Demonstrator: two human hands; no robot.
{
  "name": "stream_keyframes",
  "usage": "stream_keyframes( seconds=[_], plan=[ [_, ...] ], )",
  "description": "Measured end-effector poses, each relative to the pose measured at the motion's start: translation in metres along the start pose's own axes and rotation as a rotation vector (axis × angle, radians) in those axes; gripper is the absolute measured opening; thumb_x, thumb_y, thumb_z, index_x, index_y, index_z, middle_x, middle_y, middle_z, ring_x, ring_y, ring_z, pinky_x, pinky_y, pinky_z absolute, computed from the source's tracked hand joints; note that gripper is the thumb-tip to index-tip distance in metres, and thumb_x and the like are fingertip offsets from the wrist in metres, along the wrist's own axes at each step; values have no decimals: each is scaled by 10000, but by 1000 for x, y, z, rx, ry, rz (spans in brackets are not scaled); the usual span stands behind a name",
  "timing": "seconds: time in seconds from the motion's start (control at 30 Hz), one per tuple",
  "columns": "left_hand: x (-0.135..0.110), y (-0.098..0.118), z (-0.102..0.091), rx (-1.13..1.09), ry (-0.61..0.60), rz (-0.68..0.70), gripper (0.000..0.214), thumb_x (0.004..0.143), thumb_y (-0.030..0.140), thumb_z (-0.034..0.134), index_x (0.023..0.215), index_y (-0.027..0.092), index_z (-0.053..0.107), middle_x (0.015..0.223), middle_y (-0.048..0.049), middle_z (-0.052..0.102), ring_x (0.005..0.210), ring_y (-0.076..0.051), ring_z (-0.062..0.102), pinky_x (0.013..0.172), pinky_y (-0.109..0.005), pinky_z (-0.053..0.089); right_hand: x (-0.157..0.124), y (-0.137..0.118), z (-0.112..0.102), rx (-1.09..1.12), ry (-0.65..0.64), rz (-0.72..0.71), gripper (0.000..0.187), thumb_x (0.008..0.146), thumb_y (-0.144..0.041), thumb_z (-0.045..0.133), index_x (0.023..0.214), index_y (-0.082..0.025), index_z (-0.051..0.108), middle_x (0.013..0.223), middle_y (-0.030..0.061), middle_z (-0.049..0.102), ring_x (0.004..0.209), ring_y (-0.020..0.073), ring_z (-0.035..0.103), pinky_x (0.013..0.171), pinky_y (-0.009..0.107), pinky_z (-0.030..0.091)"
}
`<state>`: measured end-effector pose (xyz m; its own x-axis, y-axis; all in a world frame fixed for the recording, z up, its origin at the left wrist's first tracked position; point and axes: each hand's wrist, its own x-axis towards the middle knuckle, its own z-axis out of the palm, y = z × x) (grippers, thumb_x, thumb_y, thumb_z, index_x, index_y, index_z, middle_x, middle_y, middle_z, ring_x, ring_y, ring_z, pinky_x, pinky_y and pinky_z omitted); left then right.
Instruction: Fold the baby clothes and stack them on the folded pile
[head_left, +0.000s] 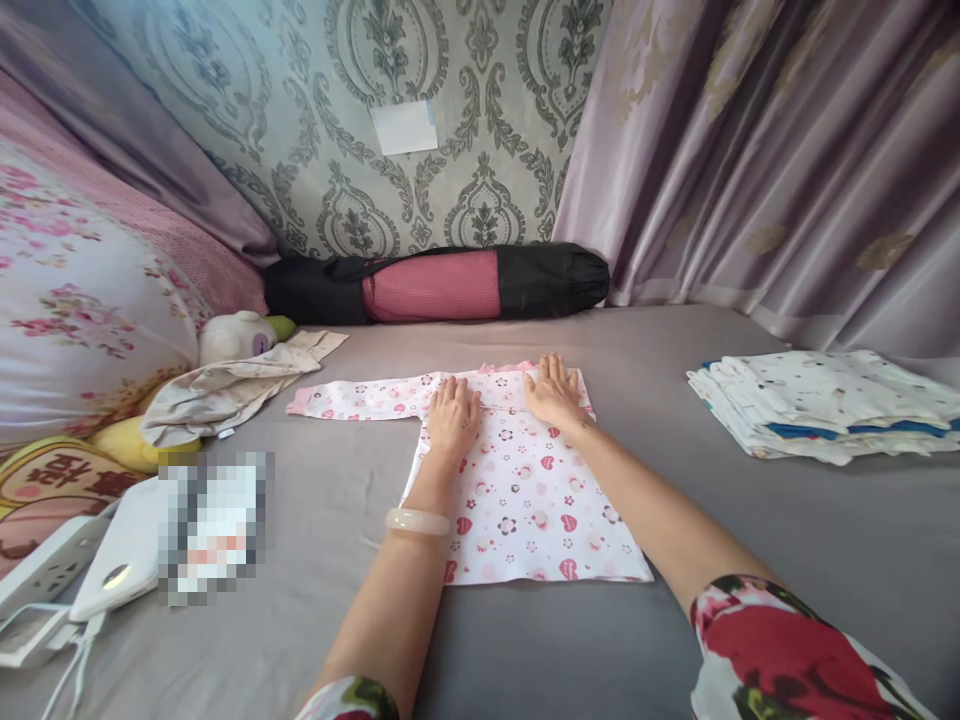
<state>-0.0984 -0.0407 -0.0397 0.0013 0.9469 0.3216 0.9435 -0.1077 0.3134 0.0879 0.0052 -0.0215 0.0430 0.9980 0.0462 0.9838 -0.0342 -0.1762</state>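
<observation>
A white long-sleeved child's shirt with pink and red hearts and flowers lies flat on the grey bed sheet. Its left sleeve stretches out to the left and ends in a pink cuff. No sleeve shows on the right side. My left hand rests palm down near the shoulder where that sleeve begins, fingers extended. Near the top right of the shirt my right hand lies flat with its fingers a little spread. Pink trim at the neckline shows between and behind the hands.
Folded white clothes are stacked at the right. A crumpled pale garment, plush toys, a white power strip and a white device with cables line the left. A black and pink roll lies along the wall.
</observation>
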Motion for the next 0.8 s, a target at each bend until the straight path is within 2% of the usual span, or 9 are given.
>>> stream_keyframes(
  seconds=[0.13,0.27,0.4,0.53,0.6,0.67,0.73,0.8],
  plan=[
    [-2,1,0,32,-122,40,487,984,360,348,1385,110,467,1510,-186,394,1425,-292,325,1159,-471,268,0,-24,8,27,-26,-2,690,990,-452,173,1529,-21,189,1610,191,101,1480,302,79,1173,509,100],
    [-3,1,1,55,-176,54,500,985,366,358,1403,105,443,1531,-194,354,1444,-302,281,1172,-490,233,0,-26,15,17,-10,23,693,987,-461,185,1527,-28,204,1605,186,139,1474,316,98,1162,552,96],
    [0,-1,3,14,-124,53,449,974,349,386,1352,126,483,1503,-184,404,1423,-292,326,1155,-474,278,1,-22,15,11,-25,26,686,987,-459,197,1529,-38,206,1607,186,126,1472,317,104,1158,562,95],
    [4,-3,2,-55,13,32,341,970,261,360,1218,139,560,1363,-162,542,1299,-252,475,1093,-409,375,-2,-27,9,26,-8,32,669,987,-424,226,1525,-27,208,1604,203,126,1472,327,112,1154,563,106],
    [5,-4,0,-66,66,11,310,962,206,338,1111,147,603,1241,-155,604,1188,-245,546,1030,-392,425,-5,-37,8,22,35,-30,638,984,-366,245,1525,-29,213,1607,197,121,1478,313,98,1163,547,84],
    [5,-5,-3,-60,86,-2,305,952,177,328,1020,160,624,1125,-146,637,1086,-247,584,965,-390,458,-9,-50,9,32,55,-156,610,984,-329,237,1526,-48,231,1611,166,137,1483,280,94,1177,513,59],
    [5,-7,-3,-48,70,2,306,939,156,328,974,163,632,1053,-139,652,1037,-252,596,935,-394,467,-12,-64,12,59,30,-280,597,990,-334,207,1525,-71,253,1610,129,170,1484,249,106,1186,481,60],
    [5,-9,-2,-34,28,19,296,913,125,348,978,154,635,1058,-141,655,1057,-256,592,949,-395,462,-13,-74,17,78,-8,-343,598,995,-349,186,1522,-78,270,1605,111,201,1482,235,123,1189,461,78]
  ],
)
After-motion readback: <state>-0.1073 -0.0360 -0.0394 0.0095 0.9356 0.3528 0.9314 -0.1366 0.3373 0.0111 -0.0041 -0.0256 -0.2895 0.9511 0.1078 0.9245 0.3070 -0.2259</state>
